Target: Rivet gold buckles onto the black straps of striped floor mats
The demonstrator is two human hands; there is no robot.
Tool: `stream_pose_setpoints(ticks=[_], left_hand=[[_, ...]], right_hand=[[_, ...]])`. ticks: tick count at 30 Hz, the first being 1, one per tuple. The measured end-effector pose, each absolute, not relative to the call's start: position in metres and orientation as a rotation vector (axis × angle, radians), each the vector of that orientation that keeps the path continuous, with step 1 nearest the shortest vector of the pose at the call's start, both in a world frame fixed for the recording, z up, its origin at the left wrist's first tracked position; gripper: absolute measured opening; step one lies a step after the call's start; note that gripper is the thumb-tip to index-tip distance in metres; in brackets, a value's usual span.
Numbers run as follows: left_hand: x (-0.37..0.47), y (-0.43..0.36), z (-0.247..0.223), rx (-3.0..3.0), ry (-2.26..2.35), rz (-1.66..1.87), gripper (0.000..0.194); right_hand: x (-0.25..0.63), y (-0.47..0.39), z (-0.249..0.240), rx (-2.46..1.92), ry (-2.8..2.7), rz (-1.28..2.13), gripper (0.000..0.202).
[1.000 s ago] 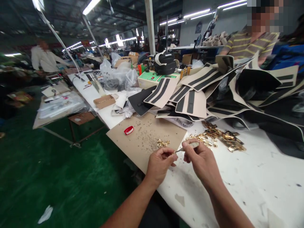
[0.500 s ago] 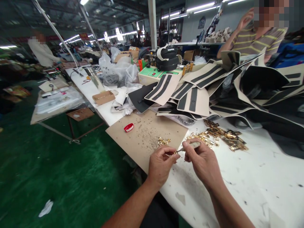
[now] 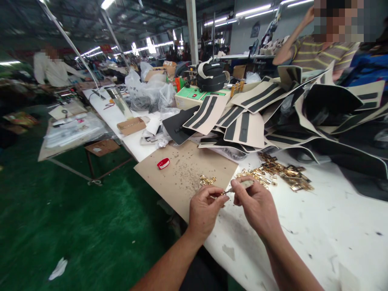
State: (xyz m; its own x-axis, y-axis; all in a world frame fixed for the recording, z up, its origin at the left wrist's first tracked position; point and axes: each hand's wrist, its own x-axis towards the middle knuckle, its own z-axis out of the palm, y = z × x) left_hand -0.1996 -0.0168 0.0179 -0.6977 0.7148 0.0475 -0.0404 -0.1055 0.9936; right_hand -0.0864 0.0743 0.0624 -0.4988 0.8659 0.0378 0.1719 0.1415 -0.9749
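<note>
Between thumb and fingers, my left hand (image 3: 203,212) pinches a small gold-coloured metal fitting (image 3: 223,194), mostly covered by the fingertips. My right hand (image 3: 254,204) is closed around the pale handle of a small screwdriver (image 3: 229,190), whose thin dark shaft points left and meets the fitting. Both hands are over the near edge of the table. Just beyond the left fingers lies a little heap of gold rings (image 3: 207,180) on a brown cardboard sheet (image 3: 157,186). Past my right hand spreads a larger pile of gold metal hardware (image 3: 285,171).
A red and white oval object (image 3: 163,163) lies on the cardboard among dark crumbs. Beige panels with black strips (image 3: 245,129) are heaped behind the gold hardware. A small cardboard box (image 3: 131,126) stands farther left. Across the table is a person in a striped shirt (image 3: 321,52).
The screwdriver's handle has turned slightly in my right fingers, while its tip stays at the fitting. Across the table, the person's raised arm has shifted. The view has moved a little.
</note>
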Motion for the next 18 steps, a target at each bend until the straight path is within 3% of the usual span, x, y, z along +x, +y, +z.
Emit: stream_pose_setpoints(ticks=[18], left_hand=[[-0.211,-0.022,0.020,0.680,1.557,1.648,0.023]], right_hand=[[-0.081,0.082,0.061,-0.972,-1.872,1.371,0.041]])
